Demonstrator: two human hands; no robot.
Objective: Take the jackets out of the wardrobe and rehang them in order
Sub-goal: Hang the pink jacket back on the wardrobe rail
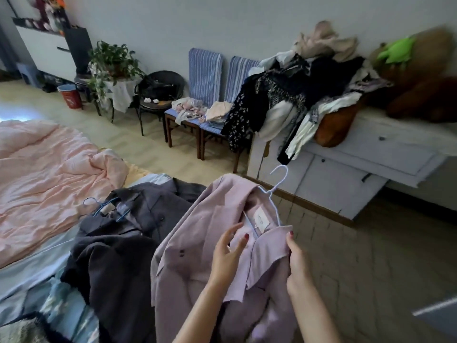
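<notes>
A pale pink jacket (195,246) hangs on a light blue wire hanger (277,189), held over the bed's near corner. My right hand (296,263) grips the jacket's right lapel just below the collar. My left hand (227,256) is spread against the left front near the collar, its fingers straight. To the left, dark grey jackets (118,238) lie piled on the bed, one of them on a blue hanger (101,206).
A pink quilt (49,174) covers the bed on the left. A white cabinet (346,169) with a heap of clothes (296,95) stands on the right. Two blue striped chairs (205,78) with folded clothes stand against the far wall beside a plant (111,63).
</notes>
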